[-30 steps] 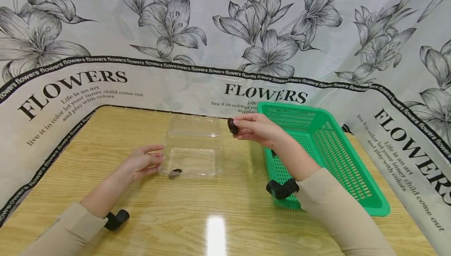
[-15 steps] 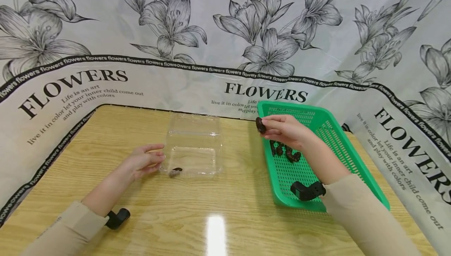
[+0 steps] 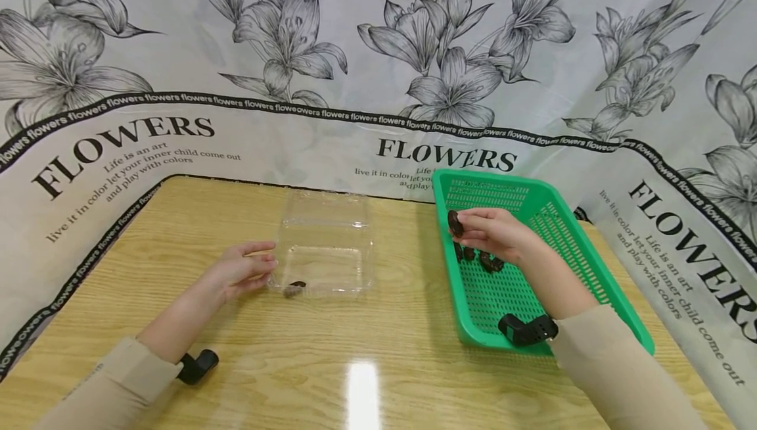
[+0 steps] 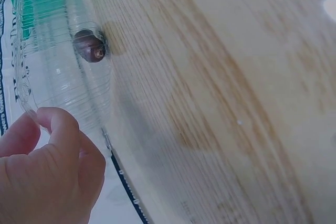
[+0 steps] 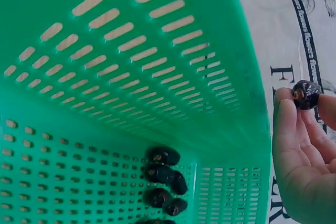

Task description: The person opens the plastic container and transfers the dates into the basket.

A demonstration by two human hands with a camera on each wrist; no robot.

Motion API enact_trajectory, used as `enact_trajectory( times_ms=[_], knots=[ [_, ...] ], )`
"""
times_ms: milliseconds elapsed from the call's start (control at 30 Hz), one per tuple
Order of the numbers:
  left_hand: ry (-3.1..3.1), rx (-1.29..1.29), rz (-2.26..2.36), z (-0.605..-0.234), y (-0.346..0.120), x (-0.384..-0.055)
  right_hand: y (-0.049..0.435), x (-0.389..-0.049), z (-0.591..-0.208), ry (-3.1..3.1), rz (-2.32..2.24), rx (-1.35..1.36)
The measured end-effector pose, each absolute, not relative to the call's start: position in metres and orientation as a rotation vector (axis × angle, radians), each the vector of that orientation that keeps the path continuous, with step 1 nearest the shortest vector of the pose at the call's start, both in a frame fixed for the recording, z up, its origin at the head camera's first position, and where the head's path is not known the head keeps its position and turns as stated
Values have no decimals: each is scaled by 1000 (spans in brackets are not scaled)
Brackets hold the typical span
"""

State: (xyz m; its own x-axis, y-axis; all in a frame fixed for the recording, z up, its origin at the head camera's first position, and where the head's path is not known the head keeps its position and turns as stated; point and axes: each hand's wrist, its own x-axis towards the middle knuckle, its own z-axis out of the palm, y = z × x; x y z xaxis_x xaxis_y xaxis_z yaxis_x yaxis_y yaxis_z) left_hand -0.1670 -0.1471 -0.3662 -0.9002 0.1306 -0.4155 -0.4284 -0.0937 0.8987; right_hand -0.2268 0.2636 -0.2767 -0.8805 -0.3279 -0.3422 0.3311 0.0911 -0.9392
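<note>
My right hand [image 3: 493, 233] pinches a dark brown, glossy, date-like fruit [image 3: 455, 223] between thumb and fingertips, over the left side of the green basket [image 3: 591, 285]. Several more such fruits [image 5: 163, 174] lie together on the basket floor, below that hand. On the left, my left hand [image 3: 245, 271] pinches the edge of a clear plastic clamshell box [image 3: 324, 249], its thumb and forefinger meeting at the rim in the left wrist view. One dark fruit [image 4: 90, 45] sits in the box's near left corner, seen through the plastic wall.
The wooden table [image 3: 284, 364] carries both containers, with a gap of bare wood between them. Behind stands a white curtain [image 3: 331, 134] with printed flowers, close to the back of the box and basket. The basket has raised slotted walls.
My right hand has moved right with the fruit, from beside the box to over the basket, then slightly lower. The left hand and box have stayed in place.
</note>
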Motion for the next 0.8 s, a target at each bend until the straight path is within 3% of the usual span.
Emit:
enact_trajectory(
  times_ms=[800],
  knots=[
    [1817, -324, 2057, -369, -148, -168, 313, -249, -325, 2082, -1437, 55]
  ],
)
